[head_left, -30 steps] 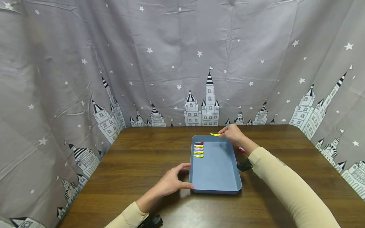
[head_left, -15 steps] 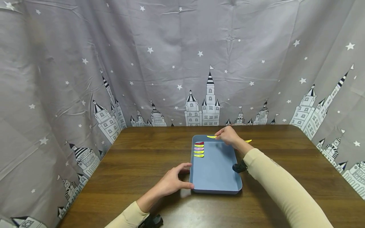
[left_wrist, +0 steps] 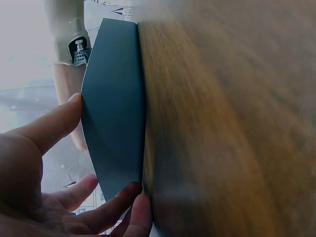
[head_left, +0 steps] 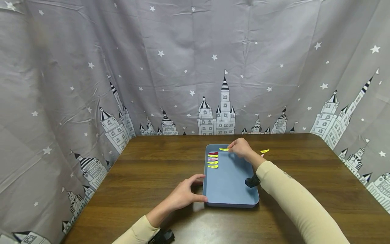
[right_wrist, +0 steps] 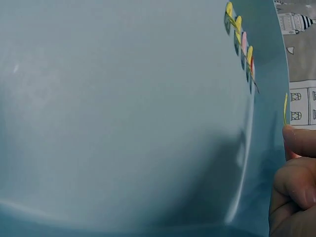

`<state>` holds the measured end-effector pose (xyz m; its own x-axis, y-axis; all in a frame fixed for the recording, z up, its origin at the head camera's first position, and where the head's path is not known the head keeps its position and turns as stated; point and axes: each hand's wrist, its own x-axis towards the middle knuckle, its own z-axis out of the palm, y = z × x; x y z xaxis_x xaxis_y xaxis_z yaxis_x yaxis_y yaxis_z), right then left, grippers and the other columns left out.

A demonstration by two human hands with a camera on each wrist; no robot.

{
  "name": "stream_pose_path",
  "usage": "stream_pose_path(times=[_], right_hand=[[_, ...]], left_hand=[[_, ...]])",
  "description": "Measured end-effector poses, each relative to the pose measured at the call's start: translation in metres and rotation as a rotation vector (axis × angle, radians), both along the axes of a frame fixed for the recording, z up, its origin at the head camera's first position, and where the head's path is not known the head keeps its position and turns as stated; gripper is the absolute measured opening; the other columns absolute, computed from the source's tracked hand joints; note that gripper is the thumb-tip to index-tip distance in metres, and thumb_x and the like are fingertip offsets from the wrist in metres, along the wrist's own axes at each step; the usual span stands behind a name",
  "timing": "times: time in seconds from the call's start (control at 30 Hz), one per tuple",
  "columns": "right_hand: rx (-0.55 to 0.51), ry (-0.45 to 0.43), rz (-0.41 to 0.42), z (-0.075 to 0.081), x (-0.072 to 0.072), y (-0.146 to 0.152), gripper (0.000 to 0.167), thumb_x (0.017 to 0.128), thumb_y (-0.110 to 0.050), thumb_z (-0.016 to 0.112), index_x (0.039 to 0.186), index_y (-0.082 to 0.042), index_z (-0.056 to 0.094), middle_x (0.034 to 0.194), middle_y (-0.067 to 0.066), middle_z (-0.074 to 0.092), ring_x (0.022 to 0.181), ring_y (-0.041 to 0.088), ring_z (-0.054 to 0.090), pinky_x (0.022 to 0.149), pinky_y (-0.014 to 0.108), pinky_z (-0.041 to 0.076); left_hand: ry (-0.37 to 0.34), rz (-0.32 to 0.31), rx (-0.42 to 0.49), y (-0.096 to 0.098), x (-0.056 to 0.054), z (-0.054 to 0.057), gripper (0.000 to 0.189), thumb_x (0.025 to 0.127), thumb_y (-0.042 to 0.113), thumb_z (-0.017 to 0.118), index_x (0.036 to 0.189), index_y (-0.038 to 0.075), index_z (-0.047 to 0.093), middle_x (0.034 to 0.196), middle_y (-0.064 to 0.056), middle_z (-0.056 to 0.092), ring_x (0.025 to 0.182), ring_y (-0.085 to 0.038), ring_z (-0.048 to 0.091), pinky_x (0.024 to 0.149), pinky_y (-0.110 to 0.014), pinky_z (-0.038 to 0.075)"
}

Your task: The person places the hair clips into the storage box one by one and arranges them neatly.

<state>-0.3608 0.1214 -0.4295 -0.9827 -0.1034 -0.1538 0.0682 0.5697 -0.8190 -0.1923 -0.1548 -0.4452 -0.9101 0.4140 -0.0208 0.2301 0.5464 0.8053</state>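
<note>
In the head view, a shallow blue tray (head_left: 231,183) lies on the table. My right hand (head_left: 240,148) pinches one end of a yellow snap hair clip (head_left: 223,149), which points left over the tray's far end. The right wrist view shows this clip (right_wrist: 285,108) edge-on between thumb and finger. At the tray's far left, a column of hair clips lies flat: a red clip (head_left: 213,153), a pink clip (head_left: 213,159) and several yellow clips (head_left: 212,166). My left hand (head_left: 182,194) rests at the tray's left wall, thumb at the rim, fingers loosely extended against the side.
Right of the tray, another yellow hair clip (head_left: 264,151) lies on the brown wooden table (head_left: 152,162). A small pale pink piece (head_left: 262,155) shows beside it, mostly hidden by my right forearm. A grey castle-print curtain (head_left: 170,78) hangs behind the table.
My right hand has moved left and slightly nearer over the tray with the yellow clip. A yellow clip on the table has come into view; a red one there is now hidden. My left hand stays put.
</note>
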Motion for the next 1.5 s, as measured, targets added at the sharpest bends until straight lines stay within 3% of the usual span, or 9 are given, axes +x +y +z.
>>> stream_pose_path(times=[0.47, 0.67, 0.93, 1.07, 1.3, 1.5], right_hand=[[0.076, 0.071, -0.021, -0.015, 0.01, -0.008, 0.013, 0.087, 0.0, 0.069, 0.098, 0.003, 0.076, 0.098, 0.014, 0.071, 0.052, 0.012, 0.045, 0.046, 0.024, 0.034], [0.127, 0.093, -0.06, -0.018, 0.012, -0.011, 0.012, 0.086, -0.003, 0.072, 0.096, -0.001, 0.078, 0.1, 0.012, 0.074, 0.057, 0.01, 0.048, 0.048, 0.023, 0.036], [0.084, 0.075, -0.096, -0.026, 0.015, -0.014, 0.015, 0.089, -0.003, 0.069, 0.1, 0.002, 0.077, 0.109, 0.017, 0.072, 0.074, 0.017, 0.056, 0.053, 0.024, 0.04], [0.056, 0.045, -0.122, -0.031, 0.012, -0.016, 0.014, 0.091, -0.003, 0.067, 0.1, 0.0, 0.077, 0.109, 0.017, 0.071, 0.065, 0.017, 0.053, 0.049, 0.024, 0.036], [0.032, 0.066, -0.135, -0.032, 0.015, -0.016, 0.015, 0.092, -0.001, 0.066, 0.102, 0.002, 0.077, 0.113, 0.019, 0.071, 0.089, 0.024, 0.06, 0.063, 0.026, 0.047], [0.023, 0.087, -0.142, -0.03, 0.016, -0.019, 0.016, 0.092, -0.001, 0.066, 0.103, 0.003, 0.076, 0.114, 0.02, 0.07, 0.1, 0.028, 0.061, 0.084, 0.039, 0.054]], left_hand=[[-0.001, 0.004, -0.002, 0.001, 0.0, -0.001, 0.08, 0.078, 0.033, 0.087, 0.145, 0.011, 0.05, 0.131, -0.014, 0.066, 0.129, -0.033, 0.056, 0.107, -0.058, 0.038], [0.007, 0.006, -0.001, 0.002, -0.001, -0.001, 0.08, 0.077, 0.033, 0.087, 0.145, 0.011, 0.05, 0.13, -0.014, 0.066, 0.128, -0.033, 0.057, 0.107, -0.057, 0.039], [0.03, 0.002, -0.004, 0.003, -0.001, -0.002, 0.081, 0.076, 0.033, 0.088, 0.144, 0.01, 0.051, 0.128, -0.014, 0.067, 0.126, -0.032, 0.059, 0.107, -0.056, 0.039], [0.019, 0.002, -0.005, 0.002, 0.0, -0.002, 0.081, 0.076, 0.032, 0.088, 0.144, 0.01, 0.051, 0.129, -0.014, 0.067, 0.127, -0.032, 0.058, 0.107, -0.057, 0.039], [0.019, 0.002, 0.0, 0.002, 0.0, -0.002, 0.08, 0.076, 0.033, 0.088, 0.144, 0.01, 0.051, 0.129, -0.014, 0.067, 0.126, -0.032, 0.058, 0.107, -0.056, 0.039], [0.018, 0.004, 0.002, 0.002, 0.0, 0.0, 0.08, 0.076, 0.032, 0.088, 0.144, 0.011, 0.051, 0.129, -0.013, 0.067, 0.126, -0.032, 0.058, 0.106, -0.056, 0.04]])
